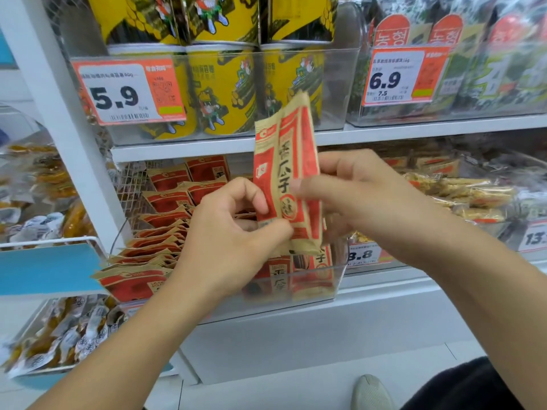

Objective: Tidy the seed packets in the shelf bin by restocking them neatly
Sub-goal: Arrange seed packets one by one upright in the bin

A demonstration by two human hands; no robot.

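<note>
The left hand (228,232) is curled, and its thumb and fingers pinch the lower part of a small stack of seed packets (285,179), near the bottom edge. The right hand (349,196) holds the same stack from the other side: its fingers lie over the front at the middle height, and the thumb is hidden behind, so I cannot tell how it presses. The stack stands upright, a little tilted, with at least 2 packets, tan paper with red panels and black characters. It is in the air just above the clear shelf bin (337,279), in front of the shelf edge.

Inside the bin more of the same packets (157,250) lie in a leaning row at the left side, their top edges fanned like steps, and some others (281,279) stand upright against the front wall at the right.

On the shelf above stand yellow cans (222,93) in another clear bin, with an orange price tag (127,90) that shows 5.9. To the right of it a second tag (405,75) shows 6.9, before dark green packs (488,69). Below at the left, a tray of small yellow snack packets (59,335) is seen. A light shoe (371,393) is on the floor at the bottom.
</note>
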